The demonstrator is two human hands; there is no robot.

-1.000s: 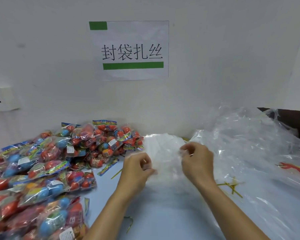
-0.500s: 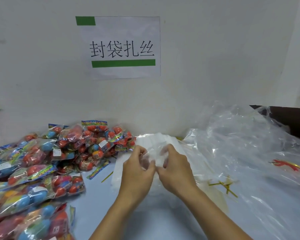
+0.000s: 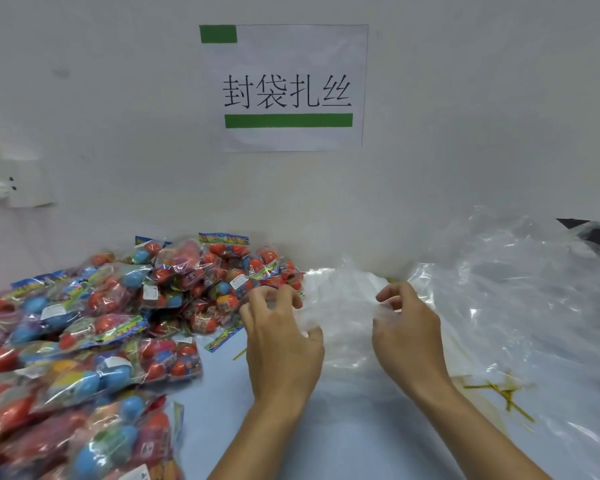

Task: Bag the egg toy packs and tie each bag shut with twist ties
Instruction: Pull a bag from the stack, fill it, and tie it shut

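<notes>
A thin clear plastic bag (image 3: 347,317) lies mid-table between my hands. My left hand (image 3: 281,341) pinches its left edge with curled fingers and thumb. My right hand (image 3: 409,337) pinches its right edge the same way, about a hand's width from the left. A big pile of egg toy packs (image 3: 118,323), red and blue eggs in printed wrappers, fills the table's left side, touching the bag's far left corner. Gold twist ties (image 3: 499,393) lie at the right under clear plastic. One more tie (image 3: 240,355) lies just left of my left hand.
A loose heap of clear plastic sheeting (image 3: 520,289) covers the table's right side. The white wall close behind carries a paper sign (image 3: 288,88) and, at far left, a power socket (image 3: 11,181). Pale blue tabletop (image 3: 222,410) shows between the packs and my arms.
My hands were pressed together on the bag half a second ago. Now they have drawn apart, spreading the bag's edge. The view has swung slightly right.
</notes>
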